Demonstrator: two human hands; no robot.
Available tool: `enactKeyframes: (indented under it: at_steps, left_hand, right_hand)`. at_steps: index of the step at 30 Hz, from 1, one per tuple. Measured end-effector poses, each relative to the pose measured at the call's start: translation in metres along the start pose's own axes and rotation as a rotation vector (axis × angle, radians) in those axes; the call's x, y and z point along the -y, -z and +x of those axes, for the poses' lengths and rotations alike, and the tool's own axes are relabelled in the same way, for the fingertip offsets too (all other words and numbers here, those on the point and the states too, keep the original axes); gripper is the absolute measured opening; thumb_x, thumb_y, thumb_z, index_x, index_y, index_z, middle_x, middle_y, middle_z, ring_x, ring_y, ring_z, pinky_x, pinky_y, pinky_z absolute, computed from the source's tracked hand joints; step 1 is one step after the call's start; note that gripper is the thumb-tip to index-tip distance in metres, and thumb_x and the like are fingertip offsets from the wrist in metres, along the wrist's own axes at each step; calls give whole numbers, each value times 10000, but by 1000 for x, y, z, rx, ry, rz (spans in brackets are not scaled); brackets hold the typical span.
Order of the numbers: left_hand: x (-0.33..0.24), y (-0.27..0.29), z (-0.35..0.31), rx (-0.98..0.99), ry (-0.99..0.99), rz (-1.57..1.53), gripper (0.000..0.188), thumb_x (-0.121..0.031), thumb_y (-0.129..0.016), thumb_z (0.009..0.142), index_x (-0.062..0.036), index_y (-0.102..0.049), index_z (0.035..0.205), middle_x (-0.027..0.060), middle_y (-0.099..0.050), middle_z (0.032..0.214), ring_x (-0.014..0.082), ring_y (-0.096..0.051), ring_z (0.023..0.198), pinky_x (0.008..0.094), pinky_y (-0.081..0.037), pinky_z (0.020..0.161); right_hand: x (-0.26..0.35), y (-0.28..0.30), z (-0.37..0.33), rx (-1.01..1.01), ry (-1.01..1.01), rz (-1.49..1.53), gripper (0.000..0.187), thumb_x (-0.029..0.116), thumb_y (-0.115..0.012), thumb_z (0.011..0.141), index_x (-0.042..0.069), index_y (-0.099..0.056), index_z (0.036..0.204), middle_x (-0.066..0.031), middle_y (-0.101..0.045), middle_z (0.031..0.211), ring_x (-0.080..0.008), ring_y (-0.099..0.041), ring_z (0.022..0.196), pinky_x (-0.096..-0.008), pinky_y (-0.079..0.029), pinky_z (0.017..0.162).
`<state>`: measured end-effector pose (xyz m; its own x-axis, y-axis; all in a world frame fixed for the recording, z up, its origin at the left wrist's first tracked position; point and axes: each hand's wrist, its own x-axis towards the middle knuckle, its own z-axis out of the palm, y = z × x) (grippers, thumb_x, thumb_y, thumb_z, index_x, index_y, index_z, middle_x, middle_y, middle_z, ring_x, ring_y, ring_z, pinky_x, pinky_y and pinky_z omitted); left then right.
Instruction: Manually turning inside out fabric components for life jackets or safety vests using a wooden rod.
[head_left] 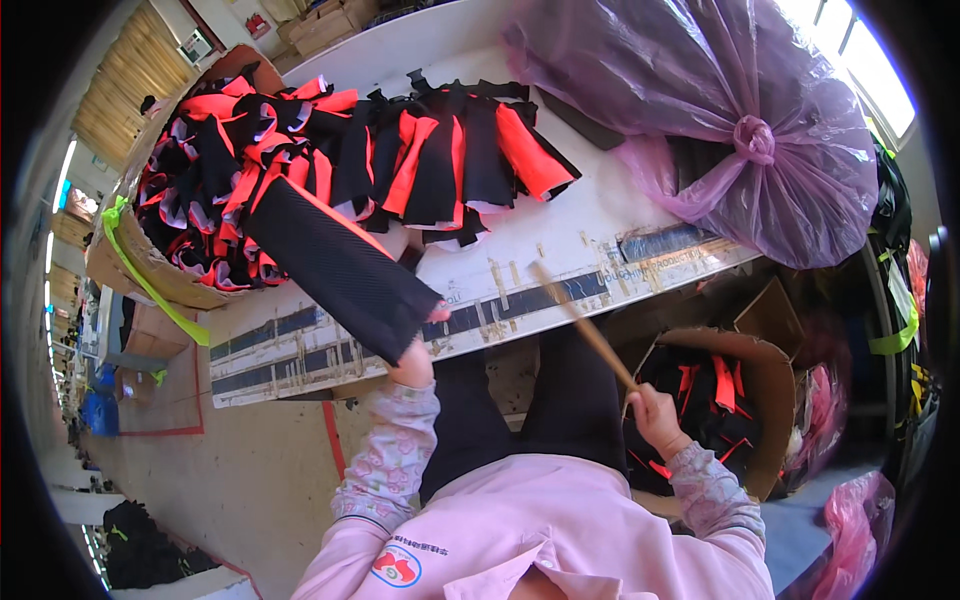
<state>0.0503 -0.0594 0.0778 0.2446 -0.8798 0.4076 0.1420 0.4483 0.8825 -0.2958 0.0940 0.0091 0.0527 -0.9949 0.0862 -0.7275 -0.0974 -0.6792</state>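
My left hand (413, 362) grips the near end of a black ribbed fabric sleeve (335, 265) with a bright coral strip along one edge. The sleeve slants up and left over the table, and it hides most of my fingers. In my right hand (657, 418) is a thin wooden stick (590, 335), closed in the fist near its lower end. Its tip points up and left over the table's front edge. Beyond my left hand, a row of black and coral fabric pieces (435, 165) lies on the white table (590, 215).
A cardboard box (112, 255) heaped with similar pieces stands at the left, a yellow-green strap (150, 275) on its side. A knotted purple plastic bag (755, 140) fills the table's far right. Below, on the right, an open carton (770, 400) holds more black and coral fabric.
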Motion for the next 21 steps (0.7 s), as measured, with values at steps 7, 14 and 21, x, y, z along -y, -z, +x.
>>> enactKeyframes:
  at_steps: [7, 14, 21]
  left_hand:
    - [29, 24, -40, -3, 654, -230, 191, -119, -428, 930, -1, -556, 1006, 143, -610, 927, 226, -617, 768, 321, -541, 608]
    - [40, 11, -18, 42, 893, -186, 198, -102, -425, 927, -12, -556, 1045, 159, -629, 965, 221, -625, 709, 304, -533, 550]
    - [78, 9, 54, 65, 938, -145, 215, -106, -415, 926, -2, -536, 1071, 157, -638, 947, 231, -639, 695, 295, -533, 583]
  right_hand:
    - [16, 10, 78, -80, 111, -111, 255, 222, -563, 865, 43, -479, 703, -178, -519, 579, -378, -533, 542, -442, -396, 455]
    - [25, -10, 193, -48, 192, -368, 292, 313, -503, 885, 59, -518, 740, -167, -559, 568, -372, -564, 550, -462, -445, 498]
    - [41, -17, 277, -219, 97, -360, 301, 332, -487, 890, 67, -577, 780, -175, -595, 642, -379, -581, 610, -468, -453, 533]
